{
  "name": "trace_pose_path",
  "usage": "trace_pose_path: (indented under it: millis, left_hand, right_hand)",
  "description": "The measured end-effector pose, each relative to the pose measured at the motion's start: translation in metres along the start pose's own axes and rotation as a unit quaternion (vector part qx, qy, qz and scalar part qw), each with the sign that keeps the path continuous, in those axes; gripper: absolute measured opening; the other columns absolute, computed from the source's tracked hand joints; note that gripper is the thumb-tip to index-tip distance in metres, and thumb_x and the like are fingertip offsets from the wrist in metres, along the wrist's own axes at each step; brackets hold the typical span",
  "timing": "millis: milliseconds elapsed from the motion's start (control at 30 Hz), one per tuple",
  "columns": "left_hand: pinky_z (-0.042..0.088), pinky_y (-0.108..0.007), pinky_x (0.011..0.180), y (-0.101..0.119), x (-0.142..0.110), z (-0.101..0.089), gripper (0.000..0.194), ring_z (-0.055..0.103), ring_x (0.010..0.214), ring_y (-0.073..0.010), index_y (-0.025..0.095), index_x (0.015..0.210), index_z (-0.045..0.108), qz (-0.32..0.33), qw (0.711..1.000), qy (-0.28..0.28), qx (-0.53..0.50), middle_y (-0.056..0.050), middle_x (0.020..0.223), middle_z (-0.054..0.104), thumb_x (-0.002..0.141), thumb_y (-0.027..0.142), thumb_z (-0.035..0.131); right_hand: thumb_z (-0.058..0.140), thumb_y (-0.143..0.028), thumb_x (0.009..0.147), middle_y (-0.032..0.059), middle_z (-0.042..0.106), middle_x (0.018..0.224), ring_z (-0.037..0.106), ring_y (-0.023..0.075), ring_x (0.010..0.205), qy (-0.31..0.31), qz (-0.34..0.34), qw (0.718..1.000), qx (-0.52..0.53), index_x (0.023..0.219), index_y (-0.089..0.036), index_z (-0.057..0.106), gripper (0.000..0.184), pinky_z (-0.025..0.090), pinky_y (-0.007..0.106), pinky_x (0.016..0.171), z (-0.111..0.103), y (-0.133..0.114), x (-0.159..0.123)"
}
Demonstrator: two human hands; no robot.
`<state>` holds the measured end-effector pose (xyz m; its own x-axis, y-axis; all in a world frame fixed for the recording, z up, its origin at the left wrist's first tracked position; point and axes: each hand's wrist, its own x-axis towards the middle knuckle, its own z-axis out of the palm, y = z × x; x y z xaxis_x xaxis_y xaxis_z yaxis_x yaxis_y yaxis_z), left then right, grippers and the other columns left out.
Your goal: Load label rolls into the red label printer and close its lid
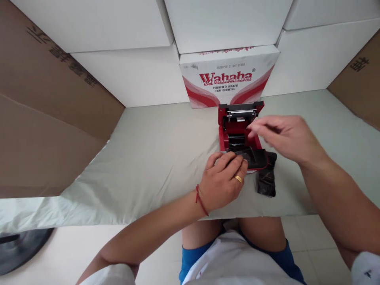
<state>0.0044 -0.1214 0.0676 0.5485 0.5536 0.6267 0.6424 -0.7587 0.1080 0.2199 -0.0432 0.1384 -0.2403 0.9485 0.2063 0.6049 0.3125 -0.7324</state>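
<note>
A small red and black label printer (223,136) stands on the cloth-covered table with its lid (242,107) raised. Inside it a shiny black ribbon roll (236,139) shows, and black film (255,157) lies over its front part. My left hand (224,178) is at the front left corner, fingers curled over the edge against the film; its grip is partly hidden. My right hand (282,136) hovers at the printer's right side, thumb and fingers pinched together. Whatever is between those fingertips is too small to make out. A crumpled black strip (266,180) lies on the cloth beside the printer.
A Wahaha water carton (228,79) stands right behind the printer, against stacked white boxes (124,75). Brown cartons flank the table at left (53,118) and right (359,79). The pale green cloth (142,158) ends at the front edge, close to my legs.
</note>
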Motion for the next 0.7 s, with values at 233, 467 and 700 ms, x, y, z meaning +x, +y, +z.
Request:
trace_pose_path:
  millis: [233, 467, 700]
  left_hand:
    - [0.045, -0.04, 0.096, 0.003, -0.004, 0.018, 0.025, 0.071, 0.105, -0.0212, 0.016, 0.122, 0.072, 0.014, 0.993, 0.1, 0.056, -0.007, 0.112, 0.085, 0.097, 0.017, 0.067]
    - [0.045, -0.039, 0.093, -0.005, -0.011, 0.025, 0.024, 0.068, 0.1, -0.021, 0.019, 0.115, 0.074, 0.033, 0.987, 0.153, 0.046, -0.006, 0.1, 0.084, 0.093, 0.012, 0.068]
    - [0.046, -0.041, 0.099, -0.006, -0.014, 0.026, 0.028, 0.066, 0.104, -0.0218, 0.019, 0.116, 0.074, 0.027, 0.988, 0.149, 0.024, -0.008, 0.104, 0.081, 0.09, 0.011, 0.069]
  right_hand:
    - [0.059, -0.064, 0.104, 0.009, 0.072, 0.145, 0.069, 0.0266, 0.129, 0.197, -0.044, 0.971, 0.127, 0.147, -0.029, 0.063, 0.055, 0.06, 0.05, 0.105, 0.023, 0.052, 0.028]
    - [0.051, -0.049, 0.112, 0.0055, 0.08, 0.125, 0.071, 0.0245, 0.123, 0.186, -0.126, 0.971, 0.082, 0.128, -0.031, 0.079, 0.037, 0.053, 0.048, 0.114, 0.027, 0.037, 0.003]
    - [0.052, -0.024, 0.11, 0.0089, 0.081, 0.13, 0.07, 0.0265, 0.132, 0.133, -0.247, 0.96, 0.022, 0.132, -0.026, 0.076, 0.033, 0.048, 0.053, 0.119, 0.025, 0.057, -0.033]
